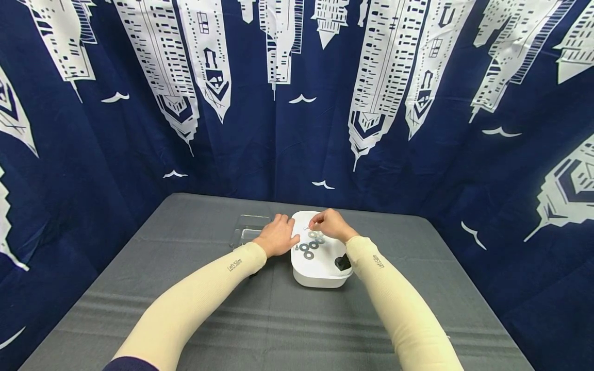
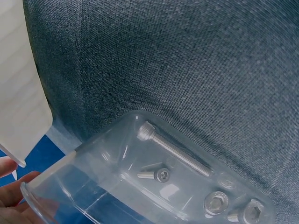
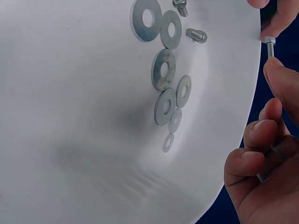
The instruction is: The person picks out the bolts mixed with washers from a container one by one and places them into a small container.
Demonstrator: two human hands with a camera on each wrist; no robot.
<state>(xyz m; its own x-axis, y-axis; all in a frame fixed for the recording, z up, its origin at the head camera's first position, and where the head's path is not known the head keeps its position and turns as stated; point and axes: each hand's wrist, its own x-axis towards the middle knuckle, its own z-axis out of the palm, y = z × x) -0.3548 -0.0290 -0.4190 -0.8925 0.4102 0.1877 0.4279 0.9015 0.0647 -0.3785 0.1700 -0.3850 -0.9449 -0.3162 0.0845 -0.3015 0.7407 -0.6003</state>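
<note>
My right hand (image 1: 330, 224) is over the far part of a white plastic container (image 1: 325, 270). Between its fingertips it pinches a small socket-head bolt (image 3: 270, 46), head upward in the right wrist view. Several flat metal washers (image 3: 163, 70) of different sizes lie on the white surface, some touching. Two short bolts (image 3: 196, 35) lie near the largest washers. My left hand (image 1: 277, 238) is at the container's left edge, fingers extended; whether it touches the edge I cannot tell. Some fingers (image 2: 14, 200) show at the lower left of the left wrist view.
Left of the container, a clear plastic tray (image 1: 245, 234) stands on the grey cloth-covered table (image 1: 223, 319). It holds a long socket-head bolt (image 2: 175, 151) and several shorter ones. A small black object (image 1: 342, 263) is at the container's near right. A dark blue printed curtain (image 1: 260, 154) hangs behind.
</note>
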